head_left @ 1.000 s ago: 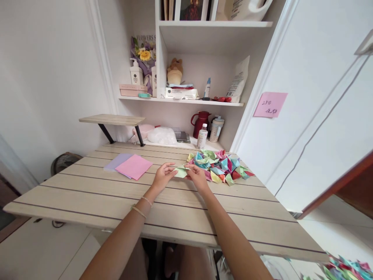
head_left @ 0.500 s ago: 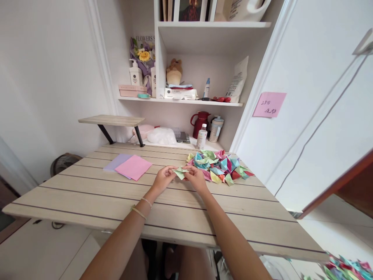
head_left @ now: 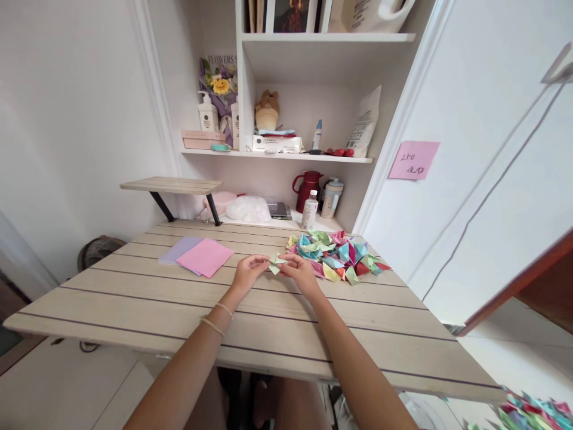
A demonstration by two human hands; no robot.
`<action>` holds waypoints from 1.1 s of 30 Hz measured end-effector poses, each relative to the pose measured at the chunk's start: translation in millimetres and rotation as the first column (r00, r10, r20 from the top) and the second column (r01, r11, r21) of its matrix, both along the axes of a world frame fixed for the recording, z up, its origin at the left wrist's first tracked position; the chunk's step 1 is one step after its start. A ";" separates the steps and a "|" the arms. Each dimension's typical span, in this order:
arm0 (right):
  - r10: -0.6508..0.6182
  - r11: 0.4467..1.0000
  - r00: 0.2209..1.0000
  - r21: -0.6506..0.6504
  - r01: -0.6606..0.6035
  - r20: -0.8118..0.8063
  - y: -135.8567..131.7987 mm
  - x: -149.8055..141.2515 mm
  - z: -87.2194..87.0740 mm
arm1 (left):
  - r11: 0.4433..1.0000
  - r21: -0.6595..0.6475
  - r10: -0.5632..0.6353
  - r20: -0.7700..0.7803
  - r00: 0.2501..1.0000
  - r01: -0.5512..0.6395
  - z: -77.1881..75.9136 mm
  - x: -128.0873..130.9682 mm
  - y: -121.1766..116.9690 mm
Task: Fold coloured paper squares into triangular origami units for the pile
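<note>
A small pale green folded paper piece (head_left: 276,263) is pinched between both my hands just above the wooden table (head_left: 134,298). My left hand (head_left: 249,273) grips its left side with thumb and fingers closed. My right hand (head_left: 299,272) holds its right side the same way. Directly to the right lies a pile of folded paper pieces (head_left: 340,254) in pink, blue, green, yellow and red. A pink sheet (head_left: 205,257) rests on a lilac sheet (head_left: 176,247) to the left of my hands.
Shelves behind the table carry a red jug (head_left: 308,187), a small bottle (head_left: 310,209), lotion bottles and a flower bouquet (head_left: 220,80). A pink note (head_left: 412,160) sticks to the right wall. More folded pieces (head_left: 532,412) show at the bottom right corner.
The green paper has been folded smaller between my fingers, and my two hands have drawn closer together. The rest of the table is unchanged.
</note>
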State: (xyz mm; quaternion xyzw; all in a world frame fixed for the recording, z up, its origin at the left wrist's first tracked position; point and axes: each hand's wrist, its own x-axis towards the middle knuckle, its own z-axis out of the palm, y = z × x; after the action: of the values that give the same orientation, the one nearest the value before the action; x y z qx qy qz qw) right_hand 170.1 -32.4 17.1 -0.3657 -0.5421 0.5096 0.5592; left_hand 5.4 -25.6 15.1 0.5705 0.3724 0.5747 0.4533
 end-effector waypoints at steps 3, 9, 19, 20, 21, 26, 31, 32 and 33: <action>0.032 0.999 0.999 -0.018 -0.033 -0.037 0.2 0.7 1.2 | 0.999 -0.001 0.053 0.006 0.999 -0.053 0.5 -1.2 1.0; 0.041 0.999 0.999 -0.022 -0.041 -0.024 2.0 -0.1 -1.0 | 0.998 -0.008 0.067 0.061 0.996 -0.067 1.1 -0.2 1.0; -0.098 0.993 0.995 0.074 0.098 0.007 3.5 0.1 -2.8 | 1.000 -0.001 -0.024 -0.014 1.000 0.024 2.7 2.2 -2.7; -0.094 0.992 0.996 0.091 0.092 0.012 3.3 0.6 -2.4 | 0.999 -0.007 -0.045 -0.019 0.999 0.045 2.3 2.3 -3.4; -0.084 0.991 0.996 0.106 0.081 0.023 3.1 1.1 -2.2 | 0.998 -0.012 -0.066 -0.016 0.998 0.065 1.7 2.4 -3.9; -0.093 0.980 0.975 0.194 0.053 0.202 3.0 3.0 -4.2 | 0.996 -0.008 -0.087 0.012 0.996 0.087 -2.0 3.2 -3.7; -0.218 0.945 0.924 0.305 0.120 0.314 1.3 1.7 -4.8 | 0.996 0.088 0.018 -0.068 0.998 -0.012 -2.5 1.0 -0.8; -0.225 0.943 0.922 0.307 0.125 0.315 0.7 1.3 -4.3 | 0.993 0.112 0.045 -0.107 0.993 -0.033 -2.4 0.2 -0.4; -0.222 0.945 0.923 0.303 0.124 0.315 0.1 1.1 -3.6 | 0.990 0.130 0.067 -0.144 0.987 -0.048 -2.4 -0.5 -0.1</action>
State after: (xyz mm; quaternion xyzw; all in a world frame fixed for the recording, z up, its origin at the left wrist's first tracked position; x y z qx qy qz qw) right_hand 171.2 -32.4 13.5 -0.4142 -0.6626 0.3048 0.5445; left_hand 4.9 -25.7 12.6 0.6280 0.3842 0.5663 0.3706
